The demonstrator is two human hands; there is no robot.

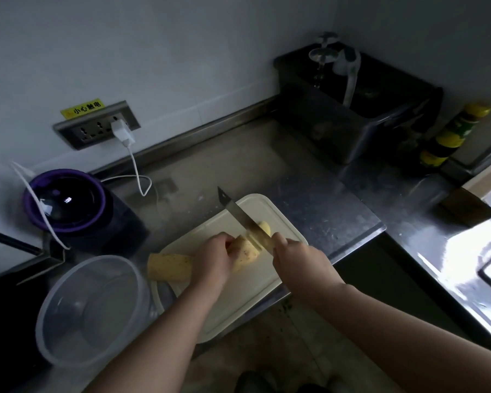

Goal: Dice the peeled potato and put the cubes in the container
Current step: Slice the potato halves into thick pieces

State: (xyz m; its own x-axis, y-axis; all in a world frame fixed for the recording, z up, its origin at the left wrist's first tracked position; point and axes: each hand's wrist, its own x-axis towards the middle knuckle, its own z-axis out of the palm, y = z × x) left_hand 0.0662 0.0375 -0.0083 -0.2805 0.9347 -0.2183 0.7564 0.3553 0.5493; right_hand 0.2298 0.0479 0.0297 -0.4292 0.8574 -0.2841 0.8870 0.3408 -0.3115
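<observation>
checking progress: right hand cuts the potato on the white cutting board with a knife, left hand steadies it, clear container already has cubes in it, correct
One slip: the head view shows the clear container empty, no cubes yet. The rest holds: right hand cuts the potato on the white cutting board with the knife, left hand steadies it.

Single head-worn wide-angle view, angled down onto counter (267, 165), cutting board (253, 285) near centre, close range
</observation>
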